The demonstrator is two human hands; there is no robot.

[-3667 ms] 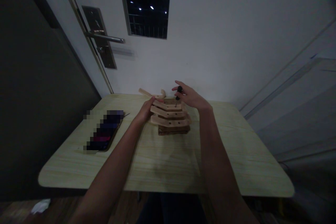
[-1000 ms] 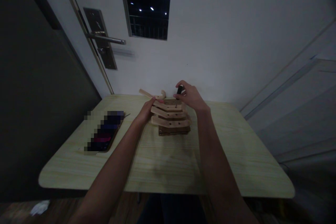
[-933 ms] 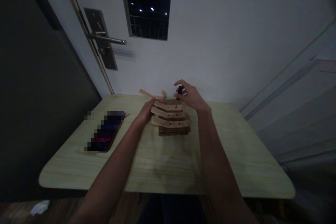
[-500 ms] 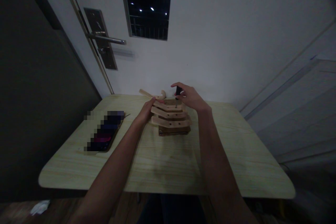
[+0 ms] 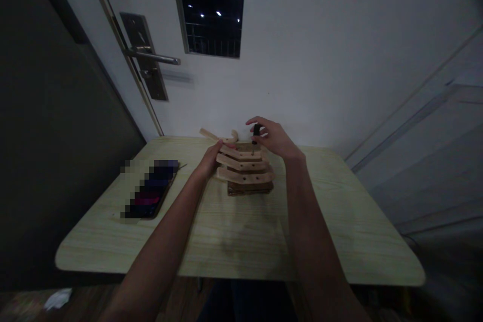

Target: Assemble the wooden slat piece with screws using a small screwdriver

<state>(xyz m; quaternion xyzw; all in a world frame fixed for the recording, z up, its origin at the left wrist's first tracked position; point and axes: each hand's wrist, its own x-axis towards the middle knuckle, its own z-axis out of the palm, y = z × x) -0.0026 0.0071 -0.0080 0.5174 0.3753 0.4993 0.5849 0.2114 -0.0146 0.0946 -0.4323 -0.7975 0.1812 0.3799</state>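
Since a second ago, your right hand (image 5: 275, 139) has straightened its index finger off the black-handled tool (image 5: 256, 132). Nearest you on the table (image 5: 332, 241), the brown block (image 5: 250, 187) bears three bent wooden slats (image 5: 244, 178). Your left hand (image 5: 210, 158) rests at their left ends; its grip I cannot tell. Your right thumb and fingers pinch the tool above the farthest slat, probably mid-turn; the next turn calls for regripping, shaft upright. Behind sits a hooked wooden piece (image 5: 228, 140).

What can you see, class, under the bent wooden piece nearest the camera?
A brown block shows in front of and behind the bent wooden piece; what lies directly beneath is covered from view.
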